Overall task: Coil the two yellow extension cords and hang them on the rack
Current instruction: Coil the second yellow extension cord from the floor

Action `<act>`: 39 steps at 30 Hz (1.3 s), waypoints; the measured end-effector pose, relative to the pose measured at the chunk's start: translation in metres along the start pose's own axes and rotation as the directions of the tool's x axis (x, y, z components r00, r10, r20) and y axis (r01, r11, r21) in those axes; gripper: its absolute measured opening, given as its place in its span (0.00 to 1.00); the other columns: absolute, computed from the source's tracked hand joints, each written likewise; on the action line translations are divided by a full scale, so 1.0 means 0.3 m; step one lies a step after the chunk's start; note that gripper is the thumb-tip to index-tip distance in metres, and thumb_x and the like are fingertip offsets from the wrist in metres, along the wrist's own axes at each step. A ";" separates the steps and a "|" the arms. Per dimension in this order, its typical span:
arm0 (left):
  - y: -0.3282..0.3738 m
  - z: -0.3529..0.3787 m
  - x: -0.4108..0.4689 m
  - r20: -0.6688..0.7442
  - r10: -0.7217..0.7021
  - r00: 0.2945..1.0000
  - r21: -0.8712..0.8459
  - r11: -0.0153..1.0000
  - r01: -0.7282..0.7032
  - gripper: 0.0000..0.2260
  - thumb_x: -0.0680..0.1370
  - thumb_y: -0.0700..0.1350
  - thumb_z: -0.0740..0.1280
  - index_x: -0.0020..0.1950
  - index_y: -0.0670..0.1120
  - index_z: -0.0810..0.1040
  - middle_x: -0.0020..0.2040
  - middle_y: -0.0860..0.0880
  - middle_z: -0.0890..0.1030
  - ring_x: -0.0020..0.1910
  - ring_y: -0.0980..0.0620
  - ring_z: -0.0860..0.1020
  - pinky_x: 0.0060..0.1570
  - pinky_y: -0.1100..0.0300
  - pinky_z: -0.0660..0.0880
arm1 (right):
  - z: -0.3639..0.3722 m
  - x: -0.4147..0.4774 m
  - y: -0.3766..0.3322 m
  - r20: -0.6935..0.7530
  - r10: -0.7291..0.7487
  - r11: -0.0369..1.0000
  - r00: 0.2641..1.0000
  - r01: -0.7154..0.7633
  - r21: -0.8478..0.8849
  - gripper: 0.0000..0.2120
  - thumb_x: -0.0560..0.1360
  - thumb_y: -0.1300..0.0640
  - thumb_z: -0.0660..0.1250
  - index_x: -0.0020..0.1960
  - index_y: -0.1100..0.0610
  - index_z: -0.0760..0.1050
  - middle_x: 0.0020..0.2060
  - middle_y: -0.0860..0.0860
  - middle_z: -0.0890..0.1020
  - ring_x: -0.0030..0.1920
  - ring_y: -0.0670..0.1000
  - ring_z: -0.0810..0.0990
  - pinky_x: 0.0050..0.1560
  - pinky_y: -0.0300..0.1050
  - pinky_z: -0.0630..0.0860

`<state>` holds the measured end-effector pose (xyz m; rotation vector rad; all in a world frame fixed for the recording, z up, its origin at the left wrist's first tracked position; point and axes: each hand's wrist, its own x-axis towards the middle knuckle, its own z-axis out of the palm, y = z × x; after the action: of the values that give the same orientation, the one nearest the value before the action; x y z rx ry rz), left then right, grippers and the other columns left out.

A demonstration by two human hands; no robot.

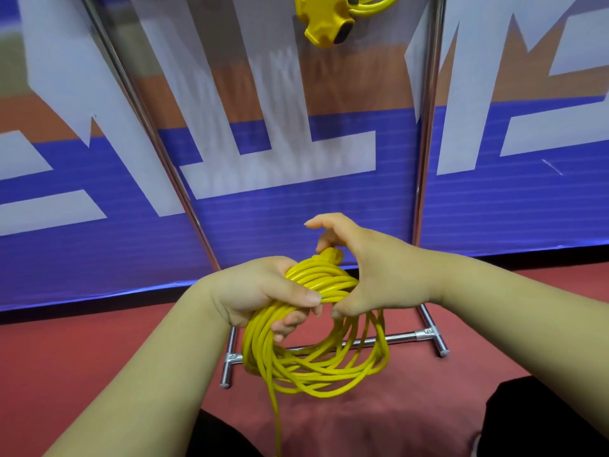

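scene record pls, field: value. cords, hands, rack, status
held: coiled cord, loose tail hanging down
left hand: grips the coil's top
right hand: cupped over the plug end, thumb on the coil; grip unclear
second cord: up at the top edge between the rack poles; its support is out of view
status: held coil not yet hung

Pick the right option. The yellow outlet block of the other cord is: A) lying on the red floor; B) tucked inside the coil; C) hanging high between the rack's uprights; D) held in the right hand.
C: the outlet block hangs at the top between the rack uprights, above the coil the left hand grips.
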<state>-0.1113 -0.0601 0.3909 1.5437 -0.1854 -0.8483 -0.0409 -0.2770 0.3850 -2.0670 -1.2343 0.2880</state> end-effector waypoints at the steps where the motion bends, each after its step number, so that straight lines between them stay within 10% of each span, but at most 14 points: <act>1: 0.000 0.002 0.000 -0.005 0.007 1.000 0.011 1.000 -0.007 0.17 0.70 0.45 0.78 0.47 0.35 0.77 0.28 0.45 0.74 0.22 0.52 0.73 0.28 0.60 0.75 | -0.001 0.002 0.004 -0.003 -0.004 1.000 1.000 0.004 0.005 0.53 0.61 0.50 0.84 0.75 0.42 0.54 0.59 0.43 0.72 0.60 0.47 0.77 0.56 0.44 0.77; 9: 0.005 -0.001 -0.008 -0.230 0.114 0.967 -0.017 0.993 -0.121 0.17 0.69 0.42 0.73 0.47 0.32 0.73 0.28 0.44 0.71 0.22 0.50 0.70 0.28 0.58 0.74 | -0.004 -0.011 0.049 -0.173 0.057 0.994 0.983 -0.040 0.102 0.52 0.62 0.46 0.83 0.76 0.40 0.55 0.71 0.41 0.67 0.72 0.39 0.68 0.66 0.45 0.74; 15: 0.024 -0.033 -0.037 -0.542 0.324 0.775 -0.221 0.835 -0.504 0.13 0.67 0.42 0.75 0.46 0.43 0.73 0.28 0.50 0.69 0.23 0.54 0.68 0.29 0.58 0.75 | 0.045 0.003 0.161 -0.315 0.421 0.846 0.850 -0.243 0.474 0.48 0.62 0.51 0.83 0.71 0.46 0.57 0.63 0.48 0.72 0.61 0.47 0.78 0.55 0.48 0.79; 22: 0.073 -0.022 -0.053 -0.654 0.427 0.625 -0.286 0.625 -0.726 0.04 0.73 0.46 0.66 0.44 0.47 0.74 0.27 0.55 0.67 0.22 0.58 0.66 0.27 0.63 0.72 | 0.215 0.065 0.181 -0.023 0.472 0.706 0.881 -0.362 0.609 0.48 0.58 0.52 0.83 0.68 0.51 0.56 0.62 0.48 0.79 0.65 0.50 0.75 0.66 0.53 0.74; 31: 0.052 -0.113 -0.137 -0.739 0.457 0.495 -0.298 0.438 -0.848 0.09 0.67 0.46 0.72 0.44 0.47 0.75 0.28 0.55 0.68 0.23 0.60 0.67 0.27 0.64 0.71 | 0.314 0.070 0.144 0.220 0.329 0.754 0.919 -0.395 0.524 0.16 0.75 0.65 0.72 0.52 0.57 0.65 0.37 0.53 0.83 0.37 0.51 0.76 0.40 0.44 0.70; 39: -0.022 -0.245 -0.238 -0.818 0.335 0.467 -0.292 0.457 -0.840 0.07 0.70 0.45 0.71 0.44 0.47 0.74 0.28 0.55 0.68 0.22 0.60 0.66 0.26 0.66 0.69 | 0.152 0.035 0.130 0.281 0.295 0.621 0.913 -0.406 0.670 0.09 0.72 0.64 0.73 0.50 0.59 0.77 0.41 0.60 0.84 0.43 0.54 0.82 0.53 0.50 0.76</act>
<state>-0.1203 0.0408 0.4077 0.8215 0.0778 0.3287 -0.0320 -0.2591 0.3275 -1.5612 -0.5960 0.9649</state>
